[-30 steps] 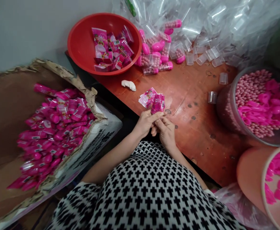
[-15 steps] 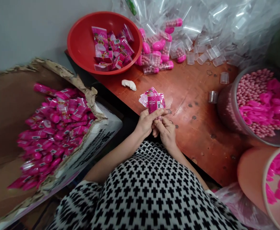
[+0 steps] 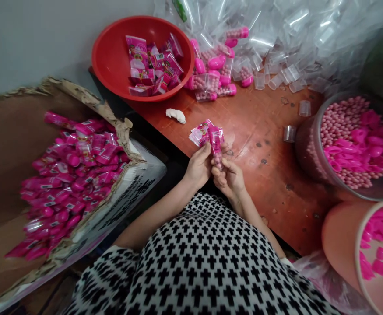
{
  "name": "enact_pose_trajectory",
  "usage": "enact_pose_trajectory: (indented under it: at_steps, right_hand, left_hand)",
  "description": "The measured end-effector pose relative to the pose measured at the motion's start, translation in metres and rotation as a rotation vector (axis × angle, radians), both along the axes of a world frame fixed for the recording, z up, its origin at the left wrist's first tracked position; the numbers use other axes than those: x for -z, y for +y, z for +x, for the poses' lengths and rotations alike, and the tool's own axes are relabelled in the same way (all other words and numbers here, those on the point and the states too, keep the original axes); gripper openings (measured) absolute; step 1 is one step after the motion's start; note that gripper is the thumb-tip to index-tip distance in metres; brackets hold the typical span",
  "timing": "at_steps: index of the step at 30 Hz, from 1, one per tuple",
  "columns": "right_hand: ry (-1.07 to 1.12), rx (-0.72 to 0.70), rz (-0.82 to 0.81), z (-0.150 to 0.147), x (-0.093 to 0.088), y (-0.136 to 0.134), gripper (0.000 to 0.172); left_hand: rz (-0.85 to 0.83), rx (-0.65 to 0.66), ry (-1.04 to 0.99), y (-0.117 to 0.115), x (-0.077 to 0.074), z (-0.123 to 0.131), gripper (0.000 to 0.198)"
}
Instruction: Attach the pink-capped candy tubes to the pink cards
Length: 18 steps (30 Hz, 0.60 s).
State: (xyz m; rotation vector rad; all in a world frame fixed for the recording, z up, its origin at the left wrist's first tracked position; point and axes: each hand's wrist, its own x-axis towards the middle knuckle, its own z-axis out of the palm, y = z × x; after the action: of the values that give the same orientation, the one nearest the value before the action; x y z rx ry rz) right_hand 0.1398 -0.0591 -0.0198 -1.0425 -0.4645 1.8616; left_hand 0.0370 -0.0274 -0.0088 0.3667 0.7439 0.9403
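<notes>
Before my body, at the table's near edge, both hands hold one candy tube [image 3: 215, 139]. A pink printed wrapper sits around its upper part, and pink balls show at the lower end. My left hand [image 3: 199, 167] is closed on its left side, thumb along the wrapper. Around the lower end the fingers of my right hand [image 3: 230, 176] are curled, partly hidden behind the tube. Flat pink printed wrappers [image 3: 201, 131] lie on the table just beyond my hands, partly covered by the tube.
A red bowl [image 3: 109, 65] holds wrappers. Filled tubes [image 3: 207, 81] and clear cups [image 3: 289, 74] are heaped at the back. A torn carton [image 3: 138, 170] of wrapped tubes stands left. Right are a tub [image 3: 309, 148] of pink balls and caps and a pink bucket [image 3: 339, 245].
The wrapper in my hands was flat and facing me; now it is around the tube. My left thumb has shifted off the front to the left side.
</notes>
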Motion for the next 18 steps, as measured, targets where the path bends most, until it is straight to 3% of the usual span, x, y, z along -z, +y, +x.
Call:
enact_pose_trajectory:
  at_steps: [3, 7, 18]
  right_hand:
    - [-0.180, 0.085, 0.096, -0.0027, 0.0026, -0.0058, 0.039]
    - [-0.394, 0.102, 0.255, -0.0032, 0.0014, -0.0114, 0.029]
    - [-0.199, 0.130, 0.131, -0.0085, 0.0019, -0.0057, 0.033]
  left_hand:
    - [-0.016, -0.061, 0.056, 0.0060, -0.0003, 0.0004, 0.039]
    - [-0.018, -0.178, 0.113, 0.0087, -0.0048, 0.0052, 0.041]
    - [0.044, -0.133, 0.232, 0.0033, -0.0033, 0.0040, 0.046]
